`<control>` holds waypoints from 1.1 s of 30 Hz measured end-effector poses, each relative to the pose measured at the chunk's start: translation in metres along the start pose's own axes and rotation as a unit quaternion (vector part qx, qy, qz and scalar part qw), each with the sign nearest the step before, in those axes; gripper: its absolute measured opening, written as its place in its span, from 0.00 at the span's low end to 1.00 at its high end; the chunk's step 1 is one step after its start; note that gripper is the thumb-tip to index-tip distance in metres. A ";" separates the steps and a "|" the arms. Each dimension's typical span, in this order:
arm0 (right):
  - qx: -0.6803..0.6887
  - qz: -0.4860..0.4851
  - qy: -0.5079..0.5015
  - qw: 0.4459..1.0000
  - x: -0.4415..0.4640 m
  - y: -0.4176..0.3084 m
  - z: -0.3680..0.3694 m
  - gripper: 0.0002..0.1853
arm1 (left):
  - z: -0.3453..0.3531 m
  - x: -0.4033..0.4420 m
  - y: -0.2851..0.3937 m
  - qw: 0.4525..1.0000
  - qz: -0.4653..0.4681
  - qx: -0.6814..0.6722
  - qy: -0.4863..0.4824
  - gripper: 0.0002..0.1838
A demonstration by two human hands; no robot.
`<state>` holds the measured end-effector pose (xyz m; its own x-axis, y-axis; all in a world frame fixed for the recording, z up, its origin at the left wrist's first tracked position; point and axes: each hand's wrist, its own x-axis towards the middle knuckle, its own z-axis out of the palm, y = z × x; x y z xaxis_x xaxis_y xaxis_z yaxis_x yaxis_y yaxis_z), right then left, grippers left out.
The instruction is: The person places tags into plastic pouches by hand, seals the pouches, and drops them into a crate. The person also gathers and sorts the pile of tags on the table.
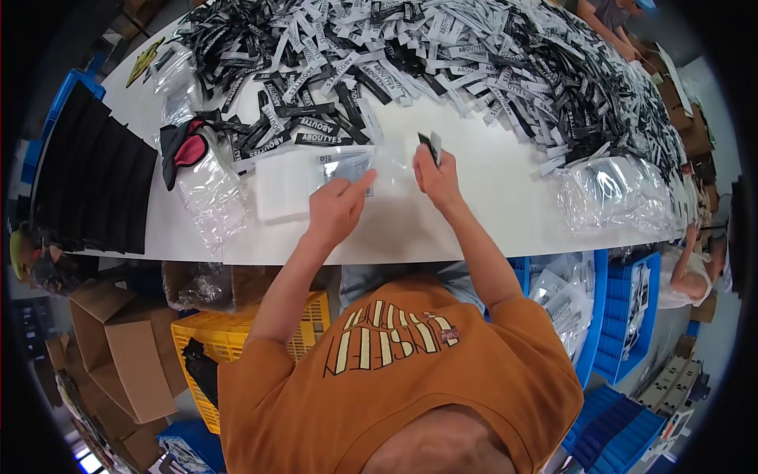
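Note:
My right hand (437,180) is closed around a small bundle of black and white label strips (430,145), held just above the white table. To its left, my left hand (338,209) is at the near right edge of a stack of clear plastic bags (284,188). Its fingers are curled on the top clear plastic bag (346,163), with the index finger pointing forward. Dark print shows on that bag. Part of the grip is hidden behind the knuckles. Loose black strips (322,139) marked ABOUTYES lie just beyond the stack.
A large heap of black and white strips (466,59) spreads across the far table (489,189). Wrapped plastic packs (616,193) lie right; a black and pink item (188,150) lies left. Black trays (91,170), a yellow crate (312,316) and blue bins (632,316) surround me. Other people work nearby.

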<state>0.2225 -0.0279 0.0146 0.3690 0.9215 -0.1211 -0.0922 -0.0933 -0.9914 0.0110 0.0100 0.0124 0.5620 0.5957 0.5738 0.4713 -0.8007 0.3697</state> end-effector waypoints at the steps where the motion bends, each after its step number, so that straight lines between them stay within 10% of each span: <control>1: 0.013 0.033 -0.025 0.999 -0.002 -0.012 0.002 0.13 | -0.002 0.001 0.004 1.000 0.027 0.011 -0.004 0.19; 8: -0.073 -0.010 -0.117 0.990 -0.003 -0.029 -0.006 0.10 | -0.001 0.005 0.020 0.986 -0.080 -0.136 -0.051 0.16; 13: -0.362 -0.308 -0.133 0.870 -0.029 -0.027 0.021 0.11 | 0.014 0.009 0.022 0.820 -0.298 -0.475 -0.112 0.09; 19: -0.262 -0.244 -0.162 0.920 -0.031 -0.037 0.010 0.12 | -0.014 0.029 0.029 0.721 -0.329 -0.599 -0.113 0.10; 23: -0.448 -0.303 -0.071 0.838 -0.033 -0.030 0.021 0.10 | 0.001 0.033 0.035 0.888 -0.252 -0.378 -0.070 0.12; 33: -0.394 -0.309 -0.111 0.858 -0.045 -0.038 0.017 0.08 | 0.020 0.058 0.004 0.954 -0.110 -0.277 -0.024 0.12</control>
<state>0.1936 -0.0593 0.0590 -0.0705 0.9278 0.3664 0.7448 0.2933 -0.5993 0.0587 0.0423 0.0328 0.5274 0.7453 0.4079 0.1572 -0.5574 0.8152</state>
